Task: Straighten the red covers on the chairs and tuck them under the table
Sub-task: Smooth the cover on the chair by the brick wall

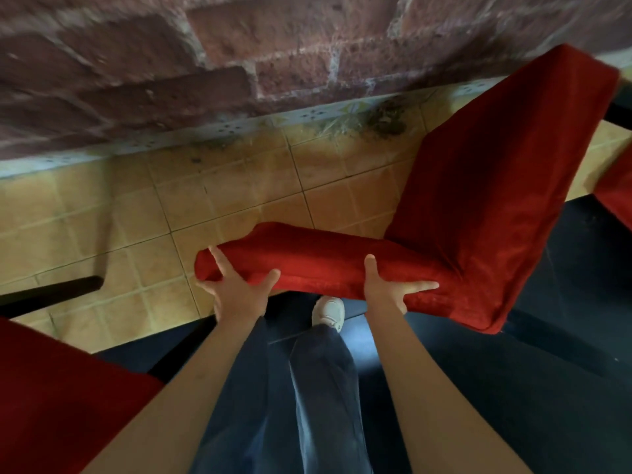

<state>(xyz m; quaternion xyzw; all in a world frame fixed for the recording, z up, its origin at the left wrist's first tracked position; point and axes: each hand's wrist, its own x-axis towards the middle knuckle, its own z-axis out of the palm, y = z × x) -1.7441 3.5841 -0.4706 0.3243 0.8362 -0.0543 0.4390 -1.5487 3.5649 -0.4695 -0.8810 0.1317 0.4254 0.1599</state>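
Note:
A chair with a red cover (478, 200) stands in front of me, seen from above. The cover's padded near edge (325, 265) runs left to right. My left hand (236, 289) lies on the left end of that edge with fingers splayed and straight. My right hand (386, 289) presses on the edge further right, thumb pointing up over the fabric and one finger stretched out to the right; its other fingers are hidden. The cover's broad panel slants up to the right.
A second red-covered chair (58, 391) fills the lower left, and a slice of a third red cover (617, 196) shows at the right edge. A brick wall (239, 63) rises behind the tan tiled floor (119, 234). My white shoe (330, 313) is below the chair. A dark surface (564, 354) lies to the right.

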